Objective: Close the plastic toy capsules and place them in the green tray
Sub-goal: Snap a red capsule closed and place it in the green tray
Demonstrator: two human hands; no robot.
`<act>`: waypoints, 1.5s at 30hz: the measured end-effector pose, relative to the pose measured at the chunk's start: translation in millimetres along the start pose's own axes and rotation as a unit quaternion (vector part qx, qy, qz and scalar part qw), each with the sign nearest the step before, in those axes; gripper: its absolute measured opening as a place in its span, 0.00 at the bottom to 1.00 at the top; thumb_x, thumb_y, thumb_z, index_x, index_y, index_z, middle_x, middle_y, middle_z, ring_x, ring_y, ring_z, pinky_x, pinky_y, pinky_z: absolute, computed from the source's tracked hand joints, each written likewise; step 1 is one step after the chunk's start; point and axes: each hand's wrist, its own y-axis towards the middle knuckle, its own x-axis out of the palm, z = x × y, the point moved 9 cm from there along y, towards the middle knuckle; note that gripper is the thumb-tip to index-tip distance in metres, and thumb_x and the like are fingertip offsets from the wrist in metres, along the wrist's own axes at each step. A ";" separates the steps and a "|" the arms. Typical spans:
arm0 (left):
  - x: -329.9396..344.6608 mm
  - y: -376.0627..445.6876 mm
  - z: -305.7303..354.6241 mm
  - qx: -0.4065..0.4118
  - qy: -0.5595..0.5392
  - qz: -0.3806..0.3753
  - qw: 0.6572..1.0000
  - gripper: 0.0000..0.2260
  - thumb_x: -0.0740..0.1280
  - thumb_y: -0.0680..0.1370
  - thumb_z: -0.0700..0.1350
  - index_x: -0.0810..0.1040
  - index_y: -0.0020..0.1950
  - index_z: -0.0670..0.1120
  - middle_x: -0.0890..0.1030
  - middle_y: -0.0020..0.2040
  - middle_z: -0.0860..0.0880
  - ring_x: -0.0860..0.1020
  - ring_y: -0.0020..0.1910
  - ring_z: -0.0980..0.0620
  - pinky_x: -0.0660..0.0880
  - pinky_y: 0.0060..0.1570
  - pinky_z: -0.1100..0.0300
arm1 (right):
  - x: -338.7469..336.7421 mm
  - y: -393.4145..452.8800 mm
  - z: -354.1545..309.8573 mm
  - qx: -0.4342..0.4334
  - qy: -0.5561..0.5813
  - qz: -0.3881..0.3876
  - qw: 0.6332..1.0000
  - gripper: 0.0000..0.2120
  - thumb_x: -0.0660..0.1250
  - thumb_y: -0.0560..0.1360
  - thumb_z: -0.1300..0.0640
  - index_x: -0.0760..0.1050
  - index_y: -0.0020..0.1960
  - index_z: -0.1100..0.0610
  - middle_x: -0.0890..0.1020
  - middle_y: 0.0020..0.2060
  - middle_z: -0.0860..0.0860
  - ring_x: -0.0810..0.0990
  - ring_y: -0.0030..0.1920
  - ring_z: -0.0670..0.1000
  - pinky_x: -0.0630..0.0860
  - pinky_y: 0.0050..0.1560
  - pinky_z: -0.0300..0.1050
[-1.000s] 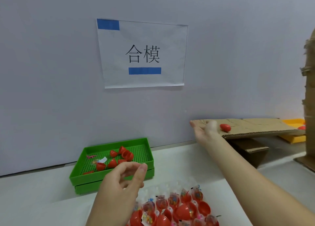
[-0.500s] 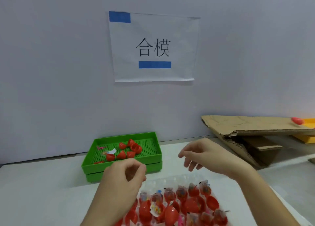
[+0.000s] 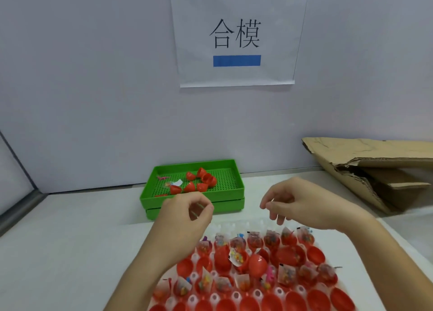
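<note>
A white table (image 3: 70, 252) is stretching across the view, meeting a pale wall where a paper sign (image 3: 236, 36) is hanging with two printed characters and blue tape.

Starting at the left, the person's left hand (image 3: 187, 217) is hovering above the table with its fingers loosely curled and thumb and forefinger arching toward each other; nothing is showing between them, so the hand is holding nothing. Just beyond this hand, toward the wall, a green tray (image 3: 237, 177) is sitting on top of a second green tray (image 3: 234, 206). Loose red capsule halves (image 3: 201, 180) are lying in the upper tray with a small white slip (image 3: 177, 183) and a pink toy piece (image 3: 162, 177).

Below and between both hands, a clear moulded holder (image 3: 225, 228) is filling the near edge of the table. Open red capsule halves (image 3: 290, 255) are sitting in its pockets, many with small bagged toys inside. One closed red capsule (image 3: 257, 265) is lying among them, nearer the viewer than either hand.

The right hand (image 3: 302, 205) is hovering level with the left, apart from it, fingers relaxed and drooping, gripping nothing.

Further right of that hand, torn cardboard (image 3: 365, 158) is leaning against the wall.
</note>
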 end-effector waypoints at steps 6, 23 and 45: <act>-40.8 4.1 -38.5 -0.058 0.039 0.022 0.997 0.07 0.69 0.77 0.45 0.82 0.40 0.54 0.83 0.37 0.54 0.80 0.37 0.57 0.75 0.38 0.64 | -2.3 -1.9 -4.1 -0.006 0.003 0.002 1.000 0.08 0.64 0.80 0.54 0.81 0.48 0.45 0.86 0.37 0.43 0.84 0.39 0.41 0.81 0.51 0.51; 14.2 -16.0 -72.2 -0.076 0.195 -0.277 0.938 0.27 0.63 0.76 0.31 0.72 0.65 0.61 0.72 0.62 0.59 0.72 0.57 0.57 0.72 0.46 0.67 | 5.5 0.6 -5.6 -0.005 -0.009 -0.015 1.000 0.08 0.64 0.80 0.54 0.81 0.49 0.44 0.86 0.38 0.44 0.84 0.40 0.43 0.81 0.50 0.53; 16.5 -14.4 -72.8 -0.036 0.151 -0.281 0.947 0.19 0.73 0.75 0.39 0.74 0.57 0.62 0.74 0.56 0.65 0.73 0.53 0.63 0.71 0.42 0.69 | 6.5 -0.1 -8.2 -0.011 -0.010 -0.015 1.000 0.09 0.63 0.81 0.54 0.80 0.51 0.43 0.86 0.38 0.43 0.84 0.40 0.43 0.81 0.50 0.48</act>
